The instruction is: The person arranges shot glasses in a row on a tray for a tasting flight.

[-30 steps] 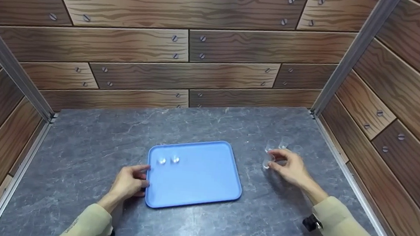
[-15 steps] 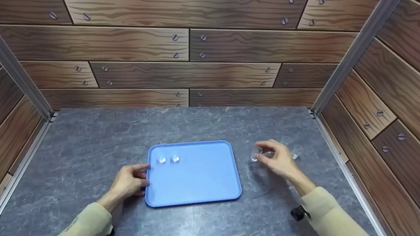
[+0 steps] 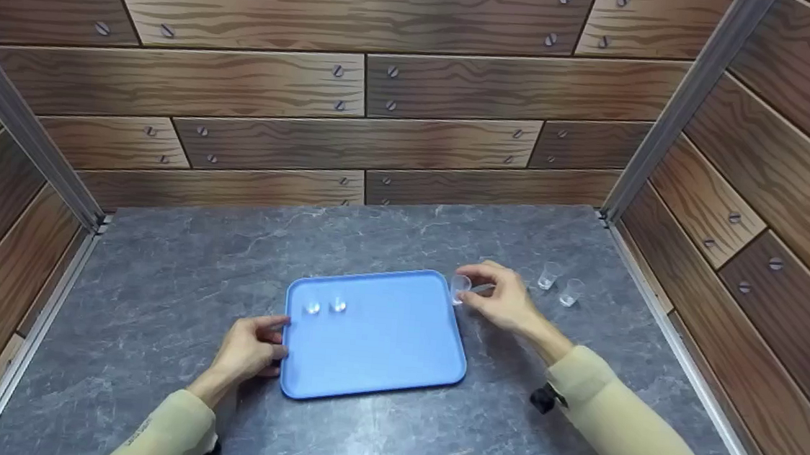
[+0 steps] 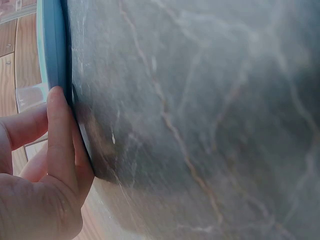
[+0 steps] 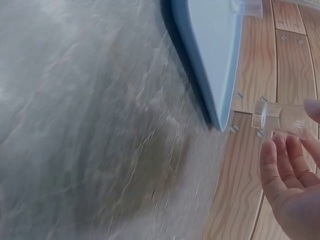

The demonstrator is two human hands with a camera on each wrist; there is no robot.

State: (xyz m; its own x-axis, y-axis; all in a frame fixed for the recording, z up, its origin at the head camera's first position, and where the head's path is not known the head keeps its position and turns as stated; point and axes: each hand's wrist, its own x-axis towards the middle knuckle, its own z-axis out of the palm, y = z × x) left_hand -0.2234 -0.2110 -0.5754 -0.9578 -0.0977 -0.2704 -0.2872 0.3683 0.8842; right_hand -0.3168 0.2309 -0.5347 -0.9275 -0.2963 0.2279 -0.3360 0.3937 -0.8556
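Observation:
A clear shot glass is pinched between the thumb and fingers of my right hand, over the right rim of a blue tray. In the right wrist view the shot glass shows its thick base, away from the fingers. My left hand rests its fingertips against the tray's left edge; in the left wrist view a finger lies along the tray's side. Two more shot glasses stand side by side near the tray's upper left corner.
To the right of the tray, two further clear shot glasses stand on the grey marbled table. Wood-patterned walls with metal corner posts enclose the table at the back and sides.
My right hand has carried the shot glass leftward from the group at the right to the tray's right rim. Two glasses there have come into view. My left hand and the tray stay put.

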